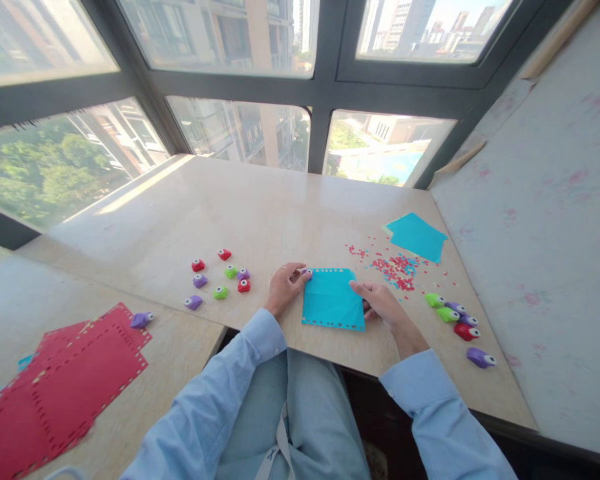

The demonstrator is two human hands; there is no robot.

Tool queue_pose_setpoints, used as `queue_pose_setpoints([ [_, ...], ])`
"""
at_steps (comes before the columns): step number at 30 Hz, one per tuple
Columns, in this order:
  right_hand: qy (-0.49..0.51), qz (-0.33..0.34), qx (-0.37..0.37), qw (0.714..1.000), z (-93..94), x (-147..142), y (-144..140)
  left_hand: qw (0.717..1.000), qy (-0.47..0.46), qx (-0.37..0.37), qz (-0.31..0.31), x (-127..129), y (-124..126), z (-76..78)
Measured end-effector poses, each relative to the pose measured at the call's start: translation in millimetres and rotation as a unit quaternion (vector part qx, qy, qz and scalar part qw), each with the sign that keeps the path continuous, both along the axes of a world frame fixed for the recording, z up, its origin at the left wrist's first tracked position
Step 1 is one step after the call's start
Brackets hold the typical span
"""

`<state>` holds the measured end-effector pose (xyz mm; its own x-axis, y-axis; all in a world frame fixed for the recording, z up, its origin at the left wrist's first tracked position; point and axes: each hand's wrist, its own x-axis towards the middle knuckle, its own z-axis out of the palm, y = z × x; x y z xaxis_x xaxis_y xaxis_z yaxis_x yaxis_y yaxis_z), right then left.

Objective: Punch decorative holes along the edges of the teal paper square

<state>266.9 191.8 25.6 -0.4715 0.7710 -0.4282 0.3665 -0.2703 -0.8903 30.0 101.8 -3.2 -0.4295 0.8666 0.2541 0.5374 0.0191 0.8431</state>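
Turquoise paper sheet (333, 299), its edges punched with small holes, lies flat at the frame's lower centre, left hand (283, 288) pressing curled fingers on its upper-left corner, right hand (380, 300) pinching its right edge.

High-rise room used as a craft corner. A stone-look bay-window ledge (260, 207) serves as desk beneath dark-framed windows (325, 87) overlooking towers. Small paper punches (223, 277), punched red sheets (65, 383) and confetti (395, 267) lie along its edges.
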Motion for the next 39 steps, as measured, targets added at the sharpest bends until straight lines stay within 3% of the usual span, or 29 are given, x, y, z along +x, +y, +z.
queue_pose_setpoints([
  [4,0.006,-0.038,0.006,0.999,-6.3,-1.4,-0.3,0.999,0.026,0.014,-0.023,0.7,-0.7,1.8],
  [10,-0.04,-0.065,0.126,0.989,-9.6,-2.9,-7.4,0.999,0.023,0.017,-0.023,1.6,-1.9,2.9],
  [15,-0.052,-0.083,0.177,0.979,-8.3,-1.0,-16.9,1.0,0.014,0.018,-0.008,0.6,-3.7,-0.2],
  [27,-0.005,-0.1,0.131,0.986,-11.1,1.5,-18.7,1.0,0.008,0.008,-0.002,0.7,-3.8,2.4],
  [39,-0.012,-0.104,0.14,0.985,-10.0,-3.2,-17.2,1.0,-0.004,0.016,-0.023,2.6,-4.1,2.1],
])
